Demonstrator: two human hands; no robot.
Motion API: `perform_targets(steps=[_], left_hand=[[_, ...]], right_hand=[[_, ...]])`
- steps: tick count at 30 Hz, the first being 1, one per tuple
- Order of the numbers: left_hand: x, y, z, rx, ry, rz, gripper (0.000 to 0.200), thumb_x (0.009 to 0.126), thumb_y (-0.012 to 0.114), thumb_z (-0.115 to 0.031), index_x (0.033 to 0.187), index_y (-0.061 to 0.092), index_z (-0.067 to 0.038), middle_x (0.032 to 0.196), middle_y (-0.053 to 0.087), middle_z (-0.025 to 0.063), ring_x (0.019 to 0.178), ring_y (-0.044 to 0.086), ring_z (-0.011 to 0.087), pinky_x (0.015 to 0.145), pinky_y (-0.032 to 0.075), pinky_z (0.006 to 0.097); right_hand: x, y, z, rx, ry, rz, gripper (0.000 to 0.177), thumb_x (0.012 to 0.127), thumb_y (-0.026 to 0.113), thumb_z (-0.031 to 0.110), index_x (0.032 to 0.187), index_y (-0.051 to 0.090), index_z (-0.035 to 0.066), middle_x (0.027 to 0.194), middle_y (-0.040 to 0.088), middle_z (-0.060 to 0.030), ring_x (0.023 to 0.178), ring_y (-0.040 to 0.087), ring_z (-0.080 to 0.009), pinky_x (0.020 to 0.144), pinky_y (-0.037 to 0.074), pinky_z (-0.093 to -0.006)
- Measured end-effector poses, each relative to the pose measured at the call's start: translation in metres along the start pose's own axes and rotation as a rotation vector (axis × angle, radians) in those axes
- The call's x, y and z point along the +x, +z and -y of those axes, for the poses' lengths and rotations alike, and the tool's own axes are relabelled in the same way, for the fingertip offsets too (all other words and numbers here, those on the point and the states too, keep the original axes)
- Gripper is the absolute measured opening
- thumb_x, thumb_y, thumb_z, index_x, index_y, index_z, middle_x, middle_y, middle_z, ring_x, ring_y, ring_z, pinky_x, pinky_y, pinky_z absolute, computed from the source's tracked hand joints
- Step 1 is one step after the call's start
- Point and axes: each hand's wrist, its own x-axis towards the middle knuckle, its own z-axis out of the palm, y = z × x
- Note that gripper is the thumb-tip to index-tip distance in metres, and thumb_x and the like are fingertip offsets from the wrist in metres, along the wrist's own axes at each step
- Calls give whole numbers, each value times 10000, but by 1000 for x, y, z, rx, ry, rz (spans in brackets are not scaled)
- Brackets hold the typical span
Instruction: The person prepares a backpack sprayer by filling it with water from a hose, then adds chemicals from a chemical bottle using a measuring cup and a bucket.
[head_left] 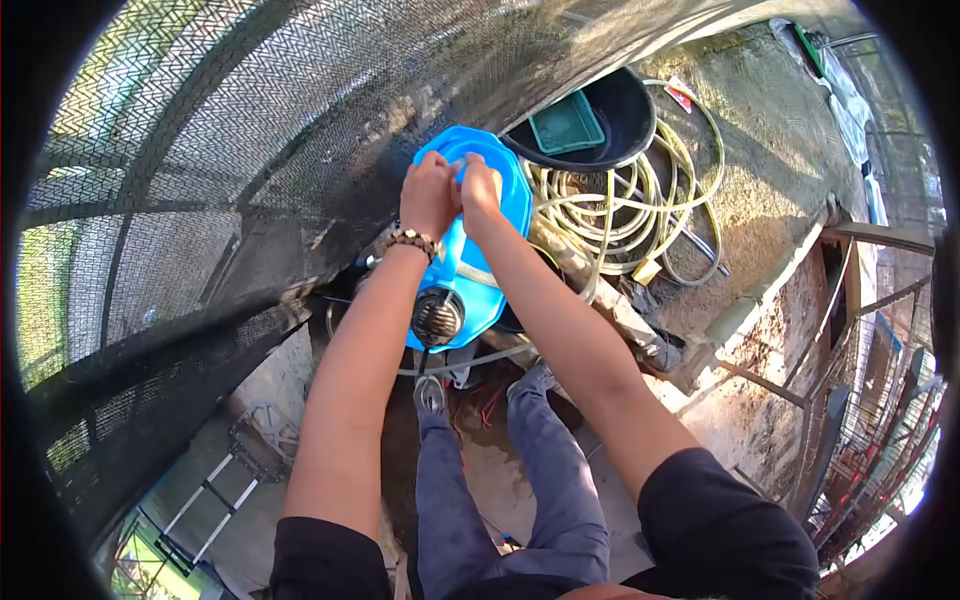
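A blue plastic container with a moulded handle stands in front of me, a black ribbed cap at its near end. Over its far end, my left hand has its fingers bent in and wears a beaded bracelet at the wrist. My right hand meets it there, fingers curled and pinched together. Between the two fingertips a small pale-blue piece partly shows. The fingers mostly cover it, so its kind cannot be made out.
Right of the container lies a coiled pale hose, beside a black tub holding a green tray. Dark mesh netting rises on the left. A concrete ledge runs along the right. A metal-framed item lies at lower left.
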Motion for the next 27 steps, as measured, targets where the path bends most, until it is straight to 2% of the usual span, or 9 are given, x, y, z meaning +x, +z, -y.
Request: perform_targets(steps=[3,9,14,18,20,21,23,24,27], left_hand=[[-4,-1,14,-115,57,-120,228,789,691,-156,989,694,-46,978,644,151,901,637,361,805,520,454],[-16,-25,9,-156,-16,-56,392,848,692,-170,1213,652,-35,1089,643,173,966,640,319,876,516,396],[-67,-73,8,-286,-87,-129,358,897,654,-148,1240,635,-48,1141,623,166,1008,635,296,881,510,371],[-195,-105,46,-310,-375,-126,354,930,616,-80,1282,606,-41,1166,614,126,987,638,212,851,515,306],[-310,-98,95,-335,-412,-106,423,945,589,-80,1357,526,-9,1158,600,97,938,622,179,853,511,305],[-379,-101,110,-415,-659,-3,300,974,560,-148,1246,577,-24,1016,607,63,851,611,144,761,510,276],[-511,-125,141,-952,-1402,555,325,1007,486,-448,967,582,-140,765,530,-32,691,521,77,583,426,225],[-519,-161,83,-667,-1568,808,431,1001,459,-525,1085,620,-134,884,594,-26,779,552,66,665,462,224],[-626,-207,73,-739,-1249,923,607,987,471,-555,1314,568,-52,1176,624,14,1035,601,172,909,472,291]], right_hand=[[-107,-67,8,43,-540,130,250,902,593,120,1088,594,-46,1041,624,-137,904,652,-240,924,505,-322],[-162,-213,-40,-6,-337,-145,260,854,658,83,1085,602,-23,925,620,-78,811,627,-151,747,529,-291],[-189,-310,-89,-390,-423,-353,264,765,761,61,687,508,54,619,497,31,555,435,-44,522,367,-220],[-220,-400,-207,-610,-177,-451,183,754,723,36,889,603,5,732,624,-31,637,567,-104,608,466,-256],[-278,-439,-296,-462,276,-286,679,764,735,159,1325,369,48,1033,624,-114,916,604,-209,816,490,-370],[-315,-451,-331,-239,661,-218,1059,774,761,281,1580,94,114,1284,590,-181,1155,597,-278,975,481,-454],[-400,-442,-361,-297,877,-136,917,854,685,379,1559,174,91,1365,523,-182,1263,510,-268,1000,458,-472],[-444,-438,-376,-218,978,-50,846,881,655,399,1538,242,63,1349,533,-187,1272,498,-265,992,470,-457],[-528,-398,-371,345,1117,-164,825,896,561,600,1490,360,63,1382,525,-183,1269,508,-273,1058,413,-444]])
